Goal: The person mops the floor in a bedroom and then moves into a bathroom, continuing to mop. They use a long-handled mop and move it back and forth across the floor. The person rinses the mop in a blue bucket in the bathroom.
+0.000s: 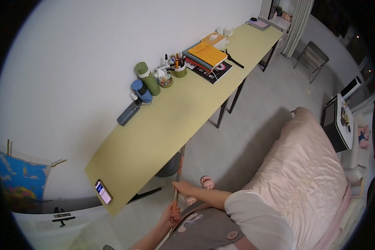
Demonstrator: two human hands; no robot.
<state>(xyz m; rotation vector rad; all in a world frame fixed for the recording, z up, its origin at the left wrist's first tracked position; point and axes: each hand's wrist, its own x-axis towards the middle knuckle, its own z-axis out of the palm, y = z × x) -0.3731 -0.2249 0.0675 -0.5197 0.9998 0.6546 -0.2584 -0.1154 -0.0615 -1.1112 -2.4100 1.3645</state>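
Note:
Both of my hands grip one long pole [180, 165], mottled orange-brown and silver, apparently the handle of a cleaning tool. My left hand [171, 215] is closed around its near end, by the grey apron [203, 231]. Farther along, my right hand [183, 189] holds the shaft, with the forearm crossing in front of my body. The pole slants away beside the front edge of the long yellow-green table [156, 134]. Its far end is hidden under the tabletop. A dark grey rounded seat [169, 166] shows partly beneath the table, next to the pole.
A lit phone [103, 191] lies on the table's near corner. Bottles [147, 78], a pen holder [179, 70] and stacked books [206, 54] line the wall side. To the right is a bed with a pink quilt [297, 162]. A folding chair [312, 59] stands farther off.

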